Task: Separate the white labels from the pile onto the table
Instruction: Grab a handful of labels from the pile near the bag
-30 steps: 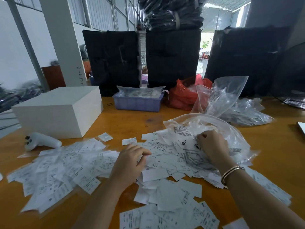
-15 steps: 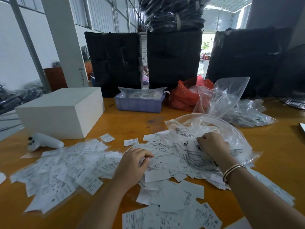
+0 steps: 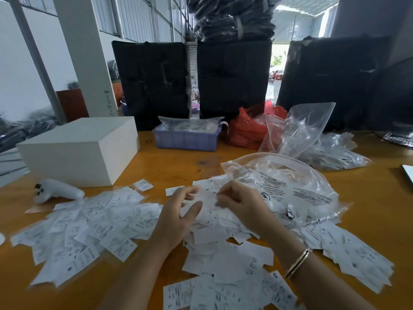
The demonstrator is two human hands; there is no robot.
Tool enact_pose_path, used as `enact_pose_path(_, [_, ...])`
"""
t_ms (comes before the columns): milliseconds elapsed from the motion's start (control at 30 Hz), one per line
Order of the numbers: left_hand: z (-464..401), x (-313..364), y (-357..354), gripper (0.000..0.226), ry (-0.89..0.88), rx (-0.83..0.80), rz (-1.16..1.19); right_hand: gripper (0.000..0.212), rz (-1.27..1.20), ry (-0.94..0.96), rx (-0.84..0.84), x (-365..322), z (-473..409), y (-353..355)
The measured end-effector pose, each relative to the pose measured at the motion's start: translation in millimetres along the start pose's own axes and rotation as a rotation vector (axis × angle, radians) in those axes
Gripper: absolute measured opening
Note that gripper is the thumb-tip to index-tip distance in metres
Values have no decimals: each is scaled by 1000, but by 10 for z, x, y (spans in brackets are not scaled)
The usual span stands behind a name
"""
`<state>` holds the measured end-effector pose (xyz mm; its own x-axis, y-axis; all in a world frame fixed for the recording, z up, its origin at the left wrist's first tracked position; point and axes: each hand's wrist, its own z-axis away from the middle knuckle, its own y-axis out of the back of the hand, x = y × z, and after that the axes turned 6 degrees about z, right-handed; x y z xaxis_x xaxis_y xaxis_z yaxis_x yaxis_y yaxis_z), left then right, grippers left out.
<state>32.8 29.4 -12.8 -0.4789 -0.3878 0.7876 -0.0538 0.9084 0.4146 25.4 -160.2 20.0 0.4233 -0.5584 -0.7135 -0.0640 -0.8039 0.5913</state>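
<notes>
A pile of white printed labels (image 3: 212, 233) lies in the middle of the orange table (image 3: 169, 168), partly under a clear printed plastic bag (image 3: 290, 189). More labels are spread flat to the left (image 3: 89, 224), at the front (image 3: 225, 291) and to the right (image 3: 357, 249). Both hands are raised just above the pile. My right hand (image 3: 243, 206) pinches a blurred white label (image 3: 206, 198) with curled fingers. My left hand (image 3: 178, 218) meets the same label from the left, thumb and fingers closing on its edge.
A white box (image 3: 78, 148) and a white controller (image 3: 58, 191) sit at the left. At the back stand a purple tray (image 3: 187, 139), a red bag (image 3: 248, 130) and clear bags (image 3: 312, 135), with black wrapped bundles (image 3: 152, 81) behind them.
Both hands have lifted off the pile and come together. The right hand left the bag's mouth and now holds a label between the hands.
</notes>
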Motion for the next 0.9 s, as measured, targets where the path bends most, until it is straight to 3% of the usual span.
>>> enact_pose_path(100, [12, 18, 27, 45, 80, -90, 101, 16, -111, -27, -66, 38, 51, -197])
enact_pose_path(200, [3, 12, 6, 17, 100, -131, 99, 15, -181, -61, -59, 81, 66, -285])
enact_pose_path(300, [-14, -21, -16, 12, 128, -31, 153, 16, -187, -129, 19, 132, 44, -324])
enact_pose_path(400, [-34, -51, 0, 7, 214, 151, 286, 15, 122, -72, 78, 186, 33, -316])
enact_pose_path(467, [-46, -74, 14, 5, 248, 245, 348, 21, 483, 73, -72, 226, 49, -343])
enact_pose_path(533, [-51, -85, 19, 6, 262, 282, 366, 33, 655, 101, -162, 234, 62, -373])
enact_pose_path(600, [-53, -88, 12, 8, 265, 291, 357, 42, 722, 95, -146, 210, 61, -392])
enact_pose_path(767, [-67, -93, 18, 19, 306, 329, 371, 40, 822, 223, -29, 174, 116, -387])
enact_pose_path(900, [-64, -79, 30, 20, 337, 323, 414, 41, 787, 243, 32, 138, 134, -339])
